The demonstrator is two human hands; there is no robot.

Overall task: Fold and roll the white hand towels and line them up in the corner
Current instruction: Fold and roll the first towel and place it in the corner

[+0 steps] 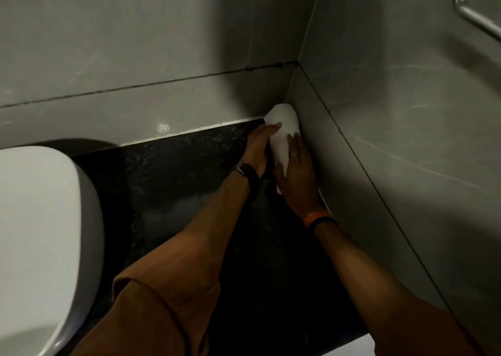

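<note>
Here's the rolled white hand towel (282,127), lying on the dark bench (176,171) with its far end tucked right into the wall corner (291,84), its length running out from the corner along the foot of the side wall (379,138). Both hands are on it. The left hand (259,150) is flat and open, its straight fingers pressed against the flank of the roll that faces away from the corner. The right hand (296,173) lies over the near end, fingers stretched along the top toward the corner; whether its thumb wraps underneath, I can't tell.

It looks like the settling-in step, and here's where it could slip. Nothing pins this roll but those two hands, so if they lift off quickly, the loose outer edge could spring open and the roll would slacken. Push too hard into the corner and the far end could crumple against the tiles. And the roll sits at a slant to the back wall (135,57); leave it that way and any later rolls may not line up neatly out from the corner.

Only this one towel shows, so by my reckoning the row has barely begun. The white basin (40,220) sits well away from the corner, out of harm's way.
</note>
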